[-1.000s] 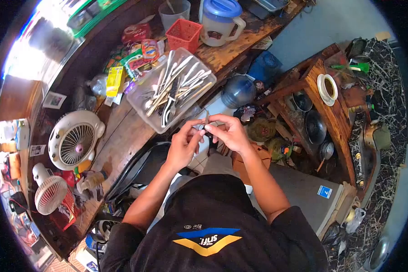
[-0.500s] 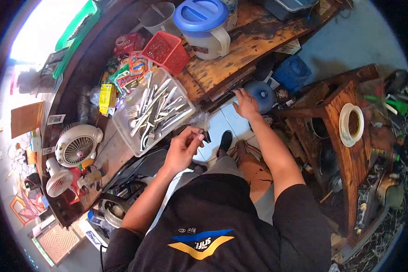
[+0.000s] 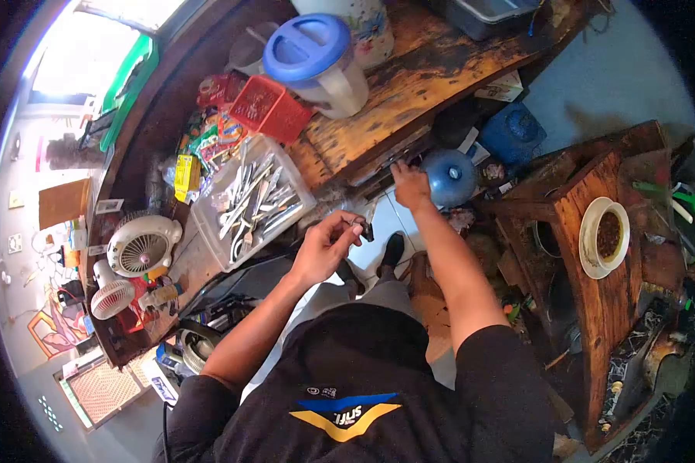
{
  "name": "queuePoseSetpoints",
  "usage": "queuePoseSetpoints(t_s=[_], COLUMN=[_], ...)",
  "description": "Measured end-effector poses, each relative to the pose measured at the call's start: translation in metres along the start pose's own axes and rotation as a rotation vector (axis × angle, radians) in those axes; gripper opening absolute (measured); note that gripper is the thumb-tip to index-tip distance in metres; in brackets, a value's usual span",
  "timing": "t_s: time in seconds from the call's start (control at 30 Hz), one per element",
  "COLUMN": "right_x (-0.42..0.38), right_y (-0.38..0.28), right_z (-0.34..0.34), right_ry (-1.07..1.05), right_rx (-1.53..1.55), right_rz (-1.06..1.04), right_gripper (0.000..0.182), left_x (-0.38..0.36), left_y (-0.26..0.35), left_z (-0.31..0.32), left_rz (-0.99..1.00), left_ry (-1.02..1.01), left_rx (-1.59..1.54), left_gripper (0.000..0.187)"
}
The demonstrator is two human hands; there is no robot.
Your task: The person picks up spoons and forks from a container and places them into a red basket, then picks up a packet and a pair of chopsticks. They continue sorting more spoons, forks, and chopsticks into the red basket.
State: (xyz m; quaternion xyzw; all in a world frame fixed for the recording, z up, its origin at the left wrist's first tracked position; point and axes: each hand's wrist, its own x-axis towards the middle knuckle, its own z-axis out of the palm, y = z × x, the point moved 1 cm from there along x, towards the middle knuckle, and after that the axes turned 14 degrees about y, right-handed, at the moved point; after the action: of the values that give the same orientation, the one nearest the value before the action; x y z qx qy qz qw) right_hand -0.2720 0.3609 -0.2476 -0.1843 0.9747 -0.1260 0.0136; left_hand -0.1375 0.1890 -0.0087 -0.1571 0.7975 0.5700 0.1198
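Note:
My left hand (image 3: pixel 328 245) is closed, thumb and fingers pinching a small black object (image 3: pixel 366 231) whose kind I cannot make out. Just beyond it sits a clear plastic tray (image 3: pixel 307 202) of metal cutlery (image 3: pixel 256 197), spoons and forks among it. My right hand (image 3: pixel 411 187) reaches to a narrow, drawer-like opening (image 3: pixel 382 163) under the wooden table's edge. Its fingers look slightly apart and bent down there, tips partly hidden, with nothing visible held. Close beside this hand stands a round blue water jug (image 3: pixel 448 179).
On the wooden table (image 3: pixel 409 92) stand a blue-lidded pitcher (image 3: pixel 316 73) and a red basket (image 3: pixel 266 108). White fans (image 3: pixel 143 243) are at the left. A bowl of dark food (image 3: pixel 604 238) rests on a wooden stand (image 3: pixel 606 332) at the right.
My right hand has shifted slightly left and down in view, its fingers now lower at the opening. My left hand has moved slightly right, still pinching the black object. The view has tilted.

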Motion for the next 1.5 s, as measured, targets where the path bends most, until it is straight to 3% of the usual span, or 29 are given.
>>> queuePoseSetpoints(t_s=[0.1,0.5,0.57,0.6,0.73,0.83,0.9,0.93,1.0,1.17,1.3,1.4,1.47,1.5], right_x=[-0.004,-0.133,-0.136,-0.136,-0.132,-0.132,-0.129,-0.122,-0.108,-0.054,-0.007,0.025,0.025,0.023], right_y=[0.004,0.040,0.033,0.030,0.023,0.012,0.011,0.007,0.006,0.005,0.002,0.003,0.005,0.001], right_z=[0.006,-0.029,-0.037,-0.037,-0.038,-0.051,-0.036,-0.044,-0.050,-0.047,-0.024,-0.008,0.001,0.005], right_ry=[0.002,-0.155,-0.203,-0.187,-0.219,-0.233,-0.116,-0.204,-0.228,-0.337,-0.260,-0.303,-0.085,-0.086], right_rx=[0.000,0.083,0.066,0.066,0.142,0.177,0.265,0.269,0.261,0.207,0.230,0.256,0.240,0.242], right_rz=[-0.004,0.057,0.101,0.116,0.182,0.222,0.272,0.358,0.293,0.246,0.177,0.168,0.081,0.048], right_gripper=[0.045,0.058,0.059,0.058,0.058,0.058,0.059,0.057,0.061,0.055,0.054,0.060,0.058,0.058], left_x=[0.015,0.101,0.110,0.118,0.117,0.089,0.067,0.053,0.028,-0.016,-0.037,-0.053,-0.074,-0.084], left_y=[-0.012,-0.062,-0.057,-0.073,-0.073,-0.074,-0.071,-0.070,-0.069,-0.069,-0.085,-0.116,-0.123,-0.125], left_z=[0.005,0.069,0.085,0.093,0.094,0.073,0.048,0.035,0.009,-0.045,-0.075,-0.095,-0.121,-0.134], left_rz=[-0.038,0.032,0.086,0.316,0.382,0.472,0.341,0.333,0.249,0.131,0.054,0.143,0.136,0.147], left_ry=[-0.036,-0.074,-0.078,-0.103,-0.222,-0.186,-0.307,-0.276,-0.324,-0.158,-0.018,0.051,0.092,0.087], left_rx=[-0.061,0.058,0.166,0.195,0.437,0.401,0.246,0.241,0.220,0.118,0.092,0.325,0.317,0.313], left_gripper=[0.026,0.026,0.031,0.041,0.045,0.040,0.040,0.040,0.038,0.031,0.031,0.033,0.033,0.032])
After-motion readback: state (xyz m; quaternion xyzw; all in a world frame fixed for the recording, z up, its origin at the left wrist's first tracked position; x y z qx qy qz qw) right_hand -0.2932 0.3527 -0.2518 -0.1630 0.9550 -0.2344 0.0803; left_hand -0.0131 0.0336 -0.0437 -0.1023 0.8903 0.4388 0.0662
